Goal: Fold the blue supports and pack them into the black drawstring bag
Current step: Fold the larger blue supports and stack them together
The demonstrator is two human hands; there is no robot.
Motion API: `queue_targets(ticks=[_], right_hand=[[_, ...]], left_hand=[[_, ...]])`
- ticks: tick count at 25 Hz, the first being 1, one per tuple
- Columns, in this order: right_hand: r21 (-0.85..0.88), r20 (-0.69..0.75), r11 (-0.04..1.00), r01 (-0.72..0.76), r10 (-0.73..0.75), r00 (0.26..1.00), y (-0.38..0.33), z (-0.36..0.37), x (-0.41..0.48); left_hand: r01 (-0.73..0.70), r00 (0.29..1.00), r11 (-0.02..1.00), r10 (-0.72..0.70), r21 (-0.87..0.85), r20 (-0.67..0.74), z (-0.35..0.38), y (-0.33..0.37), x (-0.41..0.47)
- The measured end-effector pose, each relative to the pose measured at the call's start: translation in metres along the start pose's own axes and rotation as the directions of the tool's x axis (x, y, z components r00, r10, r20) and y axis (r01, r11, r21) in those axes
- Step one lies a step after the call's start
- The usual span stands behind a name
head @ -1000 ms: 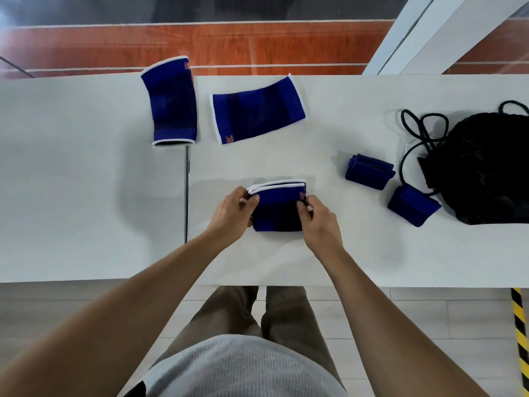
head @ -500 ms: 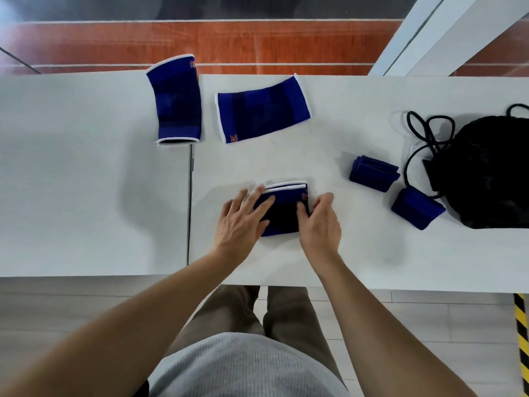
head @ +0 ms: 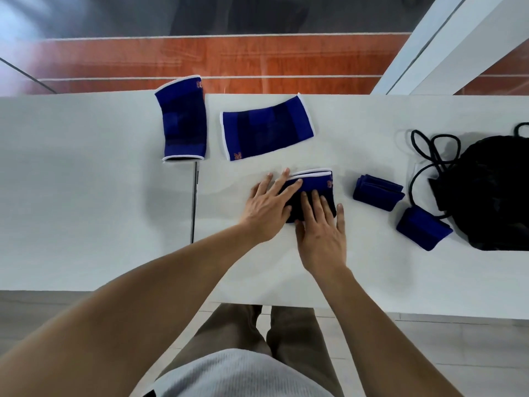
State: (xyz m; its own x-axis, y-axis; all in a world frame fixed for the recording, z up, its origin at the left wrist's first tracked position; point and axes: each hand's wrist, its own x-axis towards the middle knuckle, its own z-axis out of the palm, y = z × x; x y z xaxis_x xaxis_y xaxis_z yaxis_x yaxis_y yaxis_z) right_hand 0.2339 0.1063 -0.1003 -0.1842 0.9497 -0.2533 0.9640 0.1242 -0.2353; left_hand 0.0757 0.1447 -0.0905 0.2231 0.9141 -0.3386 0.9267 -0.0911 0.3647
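Both hands (head: 292,216) flatten folded support (head: 313,186)

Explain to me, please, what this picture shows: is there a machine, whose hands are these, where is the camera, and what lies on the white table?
There is no machine here. A person wears the camera on the head, so it looks forward and down at that person's own hands. The left hand and right hand press with straight fingers on a half-folded support; nothing is gripped. On the table also lie two flat supports farther back, two folded supports to the right, and a black bag at the right edge.
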Motion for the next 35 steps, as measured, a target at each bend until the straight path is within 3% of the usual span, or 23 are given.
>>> queue_targets(ticks=[2,5,9,15,20,24,26,28,32,35], right_hand=[[-0.012,0.004,1.000,-0.003,0.003,1.000,0.004,-0.006,0.016],[-0.006,0.028,1.000,-0.008,0.008,1.000,0.004,-0.006,0.024],[-0.026,0.054,0.999,-0.035,0.036,0.998,0.006,-0.011,0.031],[-0.090,0.039,0.991,-0.100,0.103,0.994,0.001,-0.011,0.042],[-0.113,0.046,0.988,-0.105,0.111,0.993,0.003,-0.009,0.050],[-0.049,-0.003,0.992,-0.116,0.116,0.993,-0.001,-0.013,0.048],[0.011,-0.106,0.997,-0.073,0.074,0.992,-0.010,-0.015,0.040],[0.059,-0.154,0.997,0.042,-0.033,0.987,-0.030,-0.015,0.027],[0.110,-0.107,0.938,0.330,-0.319,0.942,-0.076,-0.003,-0.010],[0.063,-0.037,0.916,0.396,-0.395,0.918,-0.091,0.012,-0.026]], left_hand=[[-0.003,0.997,0.999,0.000,-0.042,-0.076,-0.016,-0.002,0.015],[0.118,0.974,0.989,-0.132,-0.085,-0.185,-0.031,-0.033,0.027],[0.278,0.955,0.961,-0.277,0.001,-0.104,-0.031,-0.078,0.016],[0.201,0.964,0.979,-0.202,-0.024,-0.171,0.000,-0.049,-0.050],[0.176,0.983,0.984,-0.175,0.007,-0.057,0.015,-0.023,-0.076],[0.136,0.983,0.982,-0.151,-0.134,-0.109,-0.004,-0.040,-0.072],[0.143,0.952,0.980,-0.174,-0.138,-0.251,-0.020,-0.063,-0.065],[0.258,0.910,0.958,-0.284,-0.121,-0.304,-0.041,-0.094,-0.053],[0.430,0.891,0.901,-0.433,-0.051,-0.139,-0.067,-0.151,-0.033],[0.457,0.888,0.889,-0.456,0.009,-0.064,-0.060,-0.167,-0.035]])
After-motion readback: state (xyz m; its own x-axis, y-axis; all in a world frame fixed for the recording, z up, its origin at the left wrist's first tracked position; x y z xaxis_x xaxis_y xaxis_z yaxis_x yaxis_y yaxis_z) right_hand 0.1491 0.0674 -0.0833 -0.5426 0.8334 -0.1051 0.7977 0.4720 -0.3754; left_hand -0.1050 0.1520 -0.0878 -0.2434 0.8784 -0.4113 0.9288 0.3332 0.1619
